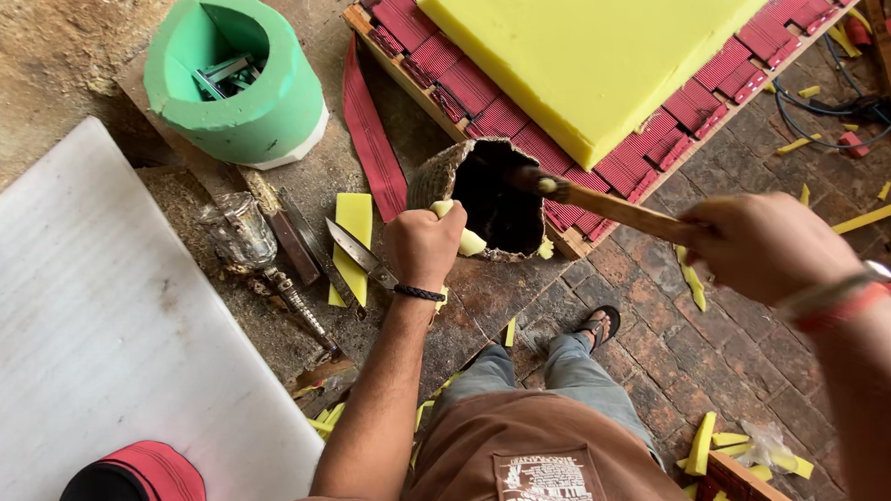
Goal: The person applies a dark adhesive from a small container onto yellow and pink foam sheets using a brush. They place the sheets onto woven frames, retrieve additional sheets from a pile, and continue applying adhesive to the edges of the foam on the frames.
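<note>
My left hand (423, 243) is closed on pale yellow foam pieces (462, 232) at the rim of a woven sack (440, 176) whose dark mouth gapes open toward me. My right hand (763, 243) grips a wooden stick (614, 208) that slants up and left, its tip pushed into the sack's opening. A black band sits on my left wrist, a red and silver one on my right. The sack leans against a wooden frame (397, 67) covered with red webbing (478, 84), on which lies a thick yellow foam slab (597, 43).
Scissors (358, 252) and a yellow foam strip (351, 235) lie on the floor left of the sack. A green foam tub (233, 84) holds metal parts. A white board (98, 326), a red strap (370, 134), a metal tool (255, 254), black cables (830, 108) and scattered foam offcuts surround my sandalled foot (599, 324).
</note>
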`<state>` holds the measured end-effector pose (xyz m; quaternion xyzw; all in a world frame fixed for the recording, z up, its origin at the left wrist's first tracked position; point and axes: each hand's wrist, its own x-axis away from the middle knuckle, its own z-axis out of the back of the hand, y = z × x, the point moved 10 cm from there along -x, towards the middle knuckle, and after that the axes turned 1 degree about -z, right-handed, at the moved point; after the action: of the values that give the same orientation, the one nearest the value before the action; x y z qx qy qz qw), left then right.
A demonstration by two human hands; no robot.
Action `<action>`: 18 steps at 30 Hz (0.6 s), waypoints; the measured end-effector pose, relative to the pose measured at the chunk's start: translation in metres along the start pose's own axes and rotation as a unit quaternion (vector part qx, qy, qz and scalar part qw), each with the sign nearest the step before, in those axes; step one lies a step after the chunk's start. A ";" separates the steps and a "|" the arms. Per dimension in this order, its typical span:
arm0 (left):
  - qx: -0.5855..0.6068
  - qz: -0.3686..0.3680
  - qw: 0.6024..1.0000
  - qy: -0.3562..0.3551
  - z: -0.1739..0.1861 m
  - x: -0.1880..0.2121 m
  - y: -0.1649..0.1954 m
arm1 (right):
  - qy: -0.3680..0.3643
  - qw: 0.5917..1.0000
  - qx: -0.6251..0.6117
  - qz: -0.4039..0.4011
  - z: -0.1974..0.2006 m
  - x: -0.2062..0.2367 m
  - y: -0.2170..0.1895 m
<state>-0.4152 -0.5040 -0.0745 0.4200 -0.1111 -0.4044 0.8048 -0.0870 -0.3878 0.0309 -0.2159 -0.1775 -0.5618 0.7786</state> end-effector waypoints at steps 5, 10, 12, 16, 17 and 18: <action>-0.011 -0.016 1.000 0.002 -0.005 0.001 0.017 | 0.156 0.985 -0.058 0.040 -0.021 0.020 0.048; -0.028 0.033 0.999 -0.018 -0.016 0.004 0.030 | 0.338 0.929 0.008 0.149 -0.009 0.047 0.050; -0.032 0.038 0.999 -0.002 -0.016 0.005 0.036 | 0.247 0.958 -0.070 0.125 -0.025 0.027 0.085; -0.060 0.032 0.997 0.028 -0.018 0.010 0.048 | 0.084 0.946 -0.305 0.067 -0.093 -0.012 0.162; -0.062 0.040 0.997 0.035 -0.019 0.013 0.049 | 0.078 0.937 -0.337 0.047 -0.112 -0.016 0.178; -0.064 0.049 0.996 0.043 -0.020 0.016 0.050 | 0.071 0.927 -0.368 0.026 -0.129 -0.023 0.193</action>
<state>-0.3670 -0.4879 -0.0514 0.3784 -0.0708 -0.3524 0.8530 0.0937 -0.3851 -0.1165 -0.4514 0.1030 -0.5807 0.6696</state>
